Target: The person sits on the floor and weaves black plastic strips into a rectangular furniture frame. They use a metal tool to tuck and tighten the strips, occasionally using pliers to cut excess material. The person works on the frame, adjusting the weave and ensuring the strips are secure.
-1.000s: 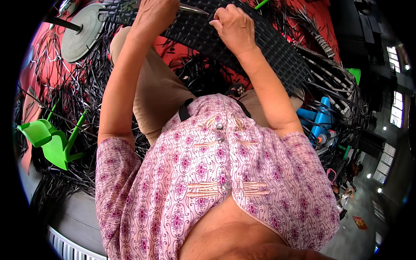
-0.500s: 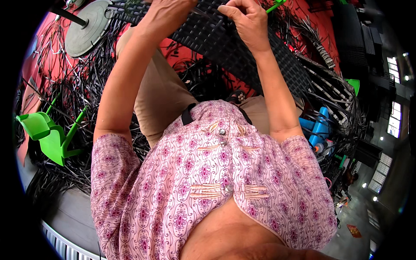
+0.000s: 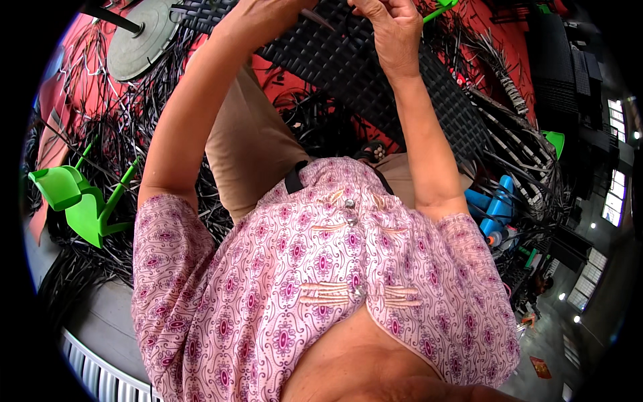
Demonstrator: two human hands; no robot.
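A panel of woven black plastic strips (image 3: 362, 74) slants across the top of the view, in front of my legs. My left hand (image 3: 271, 12) is over its upper part, fingers closed and partly cut off by the frame edge. From it sticks out a slim, pointed greyish tool (image 3: 319, 19), its tip over the weave. My right hand (image 3: 395, 30) is at the panel's right upper side, thumb and fingers pinched together. The frame edge hides what, if anything, it pinches.
Loose black strips (image 3: 87, 151) lie in heaps over the red floor covering (image 3: 77, 87). A green plastic piece with legs (image 3: 84, 211) sits at left, a round grey base with a pole (image 3: 137, 50) at upper left. Blue plastic (image 3: 497, 206) and strip bundles (image 3: 516, 144) are at right.
My right hand has shifted slightly up and right, and its thumb now lies closer to the fingers. The pointed tool by my left hand shows more clearly. The whole view has shifted slightly.
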